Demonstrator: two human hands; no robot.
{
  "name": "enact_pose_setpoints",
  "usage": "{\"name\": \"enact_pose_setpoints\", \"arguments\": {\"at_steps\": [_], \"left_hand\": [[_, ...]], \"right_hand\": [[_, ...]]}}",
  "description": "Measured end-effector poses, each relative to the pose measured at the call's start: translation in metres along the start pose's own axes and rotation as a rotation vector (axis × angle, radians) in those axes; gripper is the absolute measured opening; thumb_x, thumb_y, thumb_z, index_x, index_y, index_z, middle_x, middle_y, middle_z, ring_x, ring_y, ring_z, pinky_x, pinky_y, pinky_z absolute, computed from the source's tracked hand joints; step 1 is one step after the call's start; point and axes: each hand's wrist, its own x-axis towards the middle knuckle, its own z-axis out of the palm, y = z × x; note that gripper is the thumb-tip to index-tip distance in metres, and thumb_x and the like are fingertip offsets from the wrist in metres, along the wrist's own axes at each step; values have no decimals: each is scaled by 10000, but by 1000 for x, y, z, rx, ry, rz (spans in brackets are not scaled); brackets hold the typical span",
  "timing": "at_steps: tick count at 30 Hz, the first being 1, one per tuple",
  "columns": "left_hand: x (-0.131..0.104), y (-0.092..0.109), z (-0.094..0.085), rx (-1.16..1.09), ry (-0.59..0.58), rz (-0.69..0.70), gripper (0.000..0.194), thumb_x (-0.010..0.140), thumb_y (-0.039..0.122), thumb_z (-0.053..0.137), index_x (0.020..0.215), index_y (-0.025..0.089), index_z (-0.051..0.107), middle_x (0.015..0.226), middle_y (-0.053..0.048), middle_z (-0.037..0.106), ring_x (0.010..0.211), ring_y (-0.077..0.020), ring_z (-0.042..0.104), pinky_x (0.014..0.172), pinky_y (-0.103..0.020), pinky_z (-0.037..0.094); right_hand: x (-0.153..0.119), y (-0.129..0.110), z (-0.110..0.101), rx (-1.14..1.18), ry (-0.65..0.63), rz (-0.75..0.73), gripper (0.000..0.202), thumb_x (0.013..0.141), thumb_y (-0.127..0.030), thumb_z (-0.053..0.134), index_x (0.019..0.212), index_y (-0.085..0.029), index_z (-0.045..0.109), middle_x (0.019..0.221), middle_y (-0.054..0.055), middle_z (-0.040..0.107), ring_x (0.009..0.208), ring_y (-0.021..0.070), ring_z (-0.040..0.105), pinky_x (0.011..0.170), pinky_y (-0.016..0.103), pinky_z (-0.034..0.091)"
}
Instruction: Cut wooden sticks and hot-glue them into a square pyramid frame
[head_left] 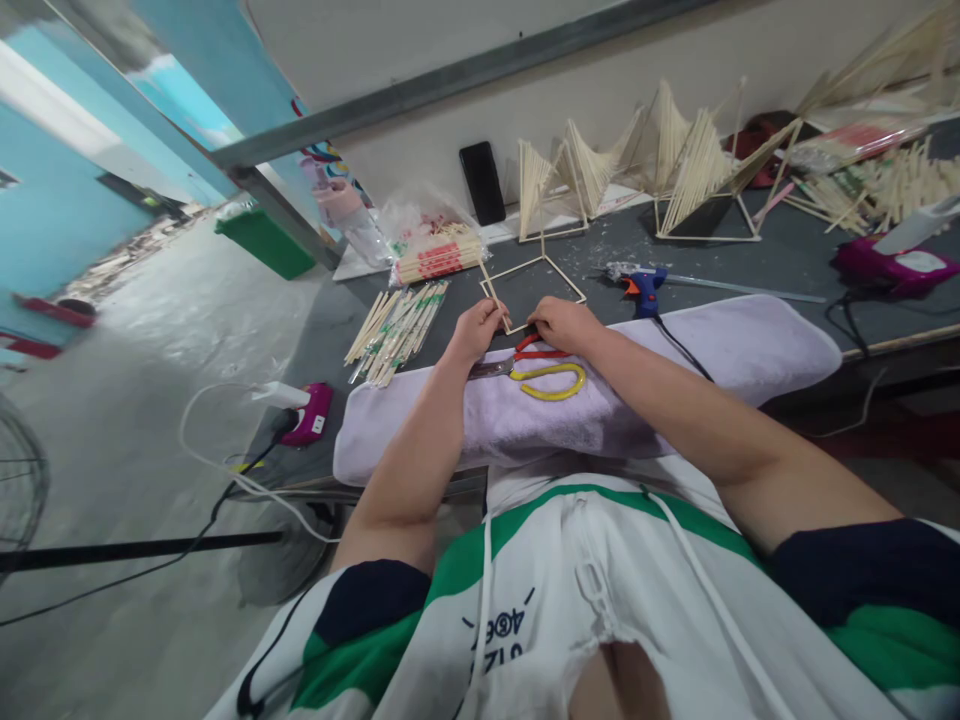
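A frame of thin wooden sticks (564, 277) lies on the dark table, with one stick rising at its left corner. My left hand (478, 330) pinches the frame's near left corner, where the slanted stick meets it. On the near side, my right hand (561, 322) has its fingers closed at the frame's right part; what lies between the fingertips is too small to tell. Scissors with a yellow and red handle (553, 382) rest on the lilac towel (405, 430) just below my hands. A blue glue gun (646, 291) lies to the right.
Finished stick structures (694, 175) stand along the wall at the back right. A phone (482, 182) leans there too. Bundled sticks (397, 330) and a bagged pack (439, 258) lie left. Purple power sockets (311, 413) sit at the table's left edge, with cables.
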Motion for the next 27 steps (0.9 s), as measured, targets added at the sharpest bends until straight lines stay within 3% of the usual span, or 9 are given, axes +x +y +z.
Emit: {"name": "enact_pose_setpoints", "arguments": {"at_steps": [18,23,27], "left_hand": [[3,-7,-1,18,5,27,125,960,213,675,839,180,670,784,6,706,735,-133,693,765,-257,593],[1,-6,1,10,8,18,137,981,199,642,850,178,673,801,-1,717,755,-138,705,796,-267,585],[-1,0,4,-10,9,2,133,963,153,624,840,179,668,767,6,715,733,-129,693,784,-253,575]], "right_hand": [[-2,0,1,32,7,24,465,1047,-231,449,1340,-234,810,1381,114,737,1265,242,691,1080,323,515],[-1,7,-2,276,230,85,430,1002,-202,462,1231,-147,823,1250,134,788,1235,244,695,1117,360,506],[-18,4,-26,633,415,219,457,1073,-403,379,990,-192,776,968,104,770,922,239,731,863,384,607]]}}
